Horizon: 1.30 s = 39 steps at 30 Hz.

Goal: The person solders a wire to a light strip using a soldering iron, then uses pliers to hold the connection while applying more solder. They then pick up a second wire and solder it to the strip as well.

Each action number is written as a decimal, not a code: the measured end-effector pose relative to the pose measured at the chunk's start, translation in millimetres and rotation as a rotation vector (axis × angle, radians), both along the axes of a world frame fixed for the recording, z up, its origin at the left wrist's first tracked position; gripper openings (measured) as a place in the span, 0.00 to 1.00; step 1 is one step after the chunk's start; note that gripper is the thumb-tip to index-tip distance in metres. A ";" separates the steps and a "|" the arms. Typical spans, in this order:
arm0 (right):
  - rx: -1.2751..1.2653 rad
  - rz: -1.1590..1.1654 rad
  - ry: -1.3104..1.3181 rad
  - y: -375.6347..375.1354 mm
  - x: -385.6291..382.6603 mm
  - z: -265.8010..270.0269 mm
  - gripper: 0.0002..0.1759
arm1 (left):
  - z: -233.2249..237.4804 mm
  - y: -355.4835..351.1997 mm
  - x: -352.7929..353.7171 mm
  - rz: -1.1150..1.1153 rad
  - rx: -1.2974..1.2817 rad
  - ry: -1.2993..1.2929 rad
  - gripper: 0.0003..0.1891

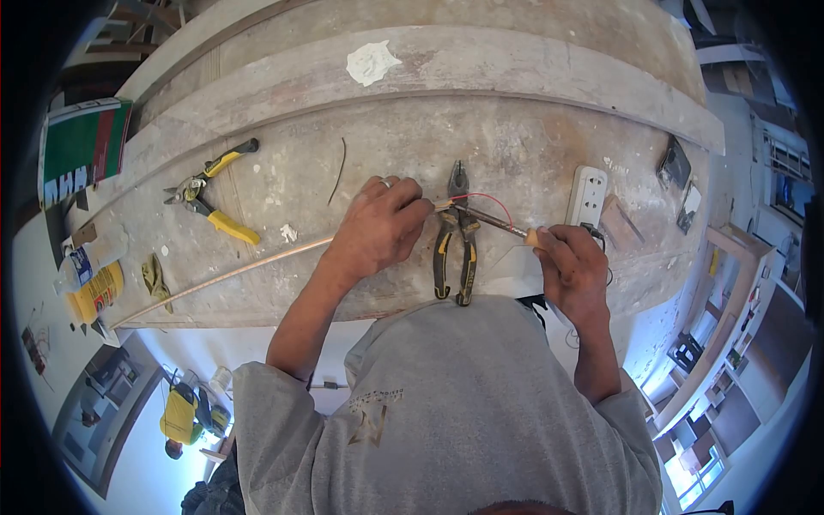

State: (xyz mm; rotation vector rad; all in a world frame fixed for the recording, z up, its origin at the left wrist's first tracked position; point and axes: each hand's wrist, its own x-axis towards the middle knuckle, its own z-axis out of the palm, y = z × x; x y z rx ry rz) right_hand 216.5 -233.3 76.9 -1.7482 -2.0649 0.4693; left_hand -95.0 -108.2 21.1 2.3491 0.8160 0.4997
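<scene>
My left hand (386, 221) is closed around the end of a long, thin, pale strip (249, 262) that runs off to the lower left along the bench. In my right hand (573, 268) is the tan handle of a soldering iron (493, 221), its metal shaft pointing left and its tip close to the strip's end. A thin red wire (491, 199) arcs between the strip's end and the iron's shaft. Beneath the strip's end and the iron lie combination pliers (457, 240) with black and yellow handles, jaws pointing away from me.
Yellow-handled snips (215, 193) and a short dark wire (340, 170) lie on the bench (283, 120). To the right are a white power strip (587, 199) and a dark flat object (674, 163). A yellow bottle (99, 292) stands left. Beyond it, a person in yellow (180, 412) is in the background.
</scene>
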 end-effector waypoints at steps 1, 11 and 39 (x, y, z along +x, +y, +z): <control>0.011 0.004 -0.005 1.0 -0.2 1.1 0.21 | 0.0 0.0 0.1 0.000 0.000 -0.001 0.17; -0.033 -0.011 0.017 -1.8 2.0 0.4 0.21 | 2.0 -0.4 2.4 0.014 -0.016 -0.004 0.08; -0.041 -0.027 0.060 -6.5 1.7 0.1 0.20 | 2.1 -0.6 1.9 0.018 -0.005 -0.028 0.11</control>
